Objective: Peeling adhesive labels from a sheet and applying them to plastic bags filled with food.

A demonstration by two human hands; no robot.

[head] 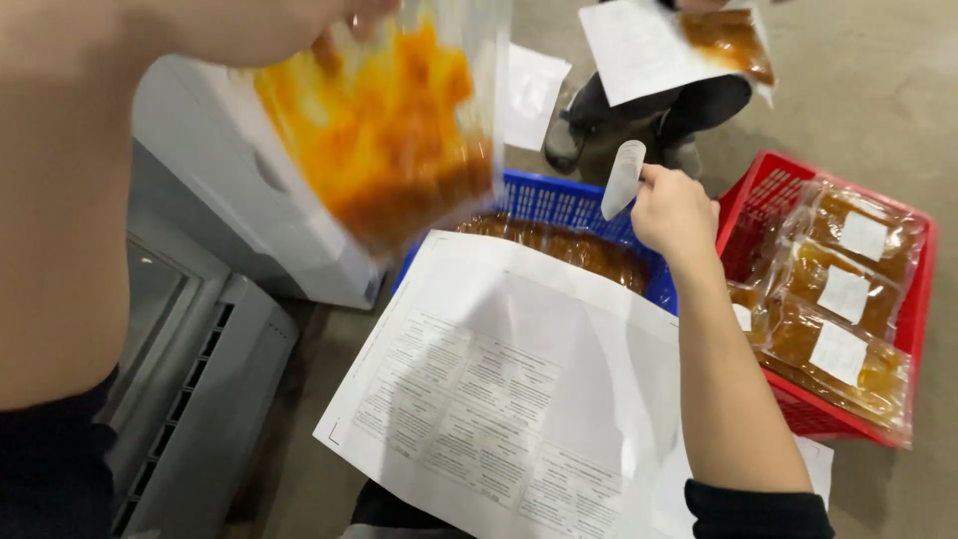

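My left hand (339,20) holds up a clear bag of orange-yellow food (384,130) close to the camera, at the top left. My right hand (674,210) reaches forward and pinches a small white sticker (624,178) over the blue basket (559,203). Brown sealed bags (569,250) lie in that basket. A large sheet of paper printed with label blocks (499,389) rests on my lap below both hands.
A red basket (768,185) on the right holds several labelled bags of brown food (843,299). Another person's legs and shoes (639,120) stand behind, with a paper and bag (679,40) held above. A grey-white machine (220,230) stands at left.
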